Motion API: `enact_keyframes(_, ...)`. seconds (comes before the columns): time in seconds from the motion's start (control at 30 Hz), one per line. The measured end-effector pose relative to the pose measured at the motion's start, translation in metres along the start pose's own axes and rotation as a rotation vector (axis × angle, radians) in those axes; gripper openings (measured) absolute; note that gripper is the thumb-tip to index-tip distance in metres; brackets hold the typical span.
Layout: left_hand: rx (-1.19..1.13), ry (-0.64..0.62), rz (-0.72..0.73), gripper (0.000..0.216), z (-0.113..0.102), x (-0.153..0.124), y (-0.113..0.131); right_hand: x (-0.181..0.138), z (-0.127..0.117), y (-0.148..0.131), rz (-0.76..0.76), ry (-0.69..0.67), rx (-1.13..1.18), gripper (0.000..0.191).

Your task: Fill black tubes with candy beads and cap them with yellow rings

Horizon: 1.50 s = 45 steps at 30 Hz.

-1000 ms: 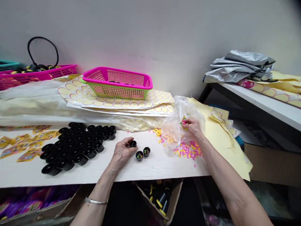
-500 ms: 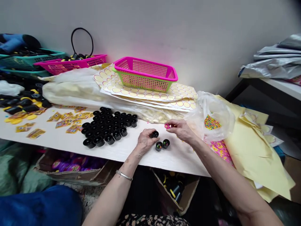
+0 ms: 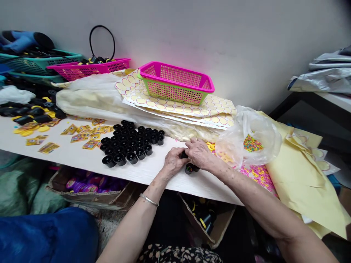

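The left hand [image 3: 174, 161] curls its grip round 1 black cup [image 3: 184, 155] at the counter [image 3: 150, 168], likely steadying it — the right hand [image 3: 199, 153] bends over its top, whether holding anything I cannot tell. 2 cups [image 3: 189, 168] sit handily beside.

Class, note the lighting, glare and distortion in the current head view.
Head view: pink tint on the wall above the basket; sheen on the silver bags; little detail inside the black cups; top right corner darkened.
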<state>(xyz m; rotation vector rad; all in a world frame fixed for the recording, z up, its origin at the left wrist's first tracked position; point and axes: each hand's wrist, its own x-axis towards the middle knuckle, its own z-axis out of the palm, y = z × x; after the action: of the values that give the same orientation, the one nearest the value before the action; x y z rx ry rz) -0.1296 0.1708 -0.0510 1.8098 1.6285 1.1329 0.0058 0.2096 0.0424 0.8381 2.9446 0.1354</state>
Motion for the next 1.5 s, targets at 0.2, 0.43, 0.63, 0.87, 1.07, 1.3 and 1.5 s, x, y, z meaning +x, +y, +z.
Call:
enact_keyframes(0.2,-0.021,0.023,-0.027,0.032,0.004,0.000,-0.004,-0.017,0.012,0.024,0.211,0.242,0.475,0.017)
enact_keyframes(0.43,0.188,0.318,0.108,0.041,-0.013,-0.009,0.003,-0.096,0.014,0.080,0.609,0.780,1.245,0.029)
enact_keyframes(0.63,0.735,0.619,-0.229,0.021,-0.067,-0.021,0.012,-0.143,0.054,0.165,0.994,0.796,0.686,0.007)
enact_keyframes(0.87,0.954,0.365,-0.227,0.013,-0.084,-0.020,0.002,-0.128,0.074,0.185,1.019,0.395,0.488,0.020)
enact_keyframes(1.07,0.740,0.453,-0.133,0.020,-0.078,-0.017,0.004,-0.127,0.082,0.191,0.987,0.522,0.712,0.010)
enact_keyframes(1.3,-0.080,0.247,-0.296,0.031,-0.039,-0.012,0.003,-0.134,0.062,0.167,0.926,1.021,1.238,0.032)
enact_keyframes(1.5,-0.340,0.194,-0.350,0.054,-0.016,-0.020,0.007,-0.099,0.003,0.090,0.551,0.911,1.375,0.027)
